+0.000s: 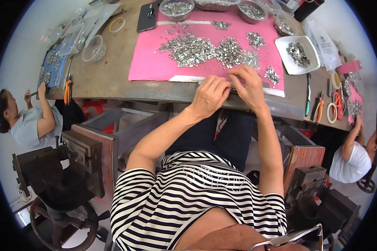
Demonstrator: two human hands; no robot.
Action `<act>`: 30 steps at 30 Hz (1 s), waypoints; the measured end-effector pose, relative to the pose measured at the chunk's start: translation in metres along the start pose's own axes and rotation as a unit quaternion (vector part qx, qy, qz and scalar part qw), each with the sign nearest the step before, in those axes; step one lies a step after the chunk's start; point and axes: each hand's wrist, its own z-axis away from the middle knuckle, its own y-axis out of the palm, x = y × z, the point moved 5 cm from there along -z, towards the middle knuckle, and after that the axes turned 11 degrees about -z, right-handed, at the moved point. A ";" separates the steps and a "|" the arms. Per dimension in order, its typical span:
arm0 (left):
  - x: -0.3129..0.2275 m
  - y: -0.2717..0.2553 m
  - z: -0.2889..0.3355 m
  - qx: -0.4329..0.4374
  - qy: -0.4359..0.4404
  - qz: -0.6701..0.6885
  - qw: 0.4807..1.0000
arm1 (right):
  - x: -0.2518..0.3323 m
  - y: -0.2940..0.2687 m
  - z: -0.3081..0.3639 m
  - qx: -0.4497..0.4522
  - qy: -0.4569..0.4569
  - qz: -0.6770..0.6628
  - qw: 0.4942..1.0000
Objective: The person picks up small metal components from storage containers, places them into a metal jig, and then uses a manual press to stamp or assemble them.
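At the near edge of the pink mat (148,69), both my hands work close together. My left hand (211,96) is closed, its fingers curled down with their tips hidden. Beside it, my right hand (249,88) bends its thumb and forefinger together in a pinch. What either holds is too small or hidden to name. A thin grey strip lies partly beneath my hands along the table edge. Just beyond them is a large pile of small shiny silver pieces (188,50), with another pile (229,52) joining it on the right. Smaller heaps (272,75) lie further right.
A white square dish (282,49) and clear tubs (176,17) hold more pieces. A black phone (148,17) lies at the back left. Orange-handled pliers (68,90) and a toothbrush (308,96) rest on the table (109,79). Two other people sit at the sides, near dark machines (65,167).
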 end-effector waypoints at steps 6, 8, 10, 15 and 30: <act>-0.001 -0.006 0.003 -0.027 0.010 0.009 1.000 | -0.023 0.045 -0.049 0.163 -0.004 -0.020 0.986; 0.001 -0.006 0.007 -0.030 0.009 0.016 0.999 | -0.025 0.057 -0.052 0.196 -0.006 -0.010 0.981; -0.001 -0.005 0.007 -0.019 0.002 0.015 1.000 | -0.027 0.062 -0.055 0.199 -0.001 0.014 0.980; 0.005 -0.004 0.011 -0.018 -0.009 0.028 0.999 | -0.021 0.046 -0.050 0.168 0.021 0.006 0.986; 0.007 -0.005 0.016 -0.048 -0.020 0.057 0.997 | 0.013 0.000 0.032 0.029 0.045 0.021 0.998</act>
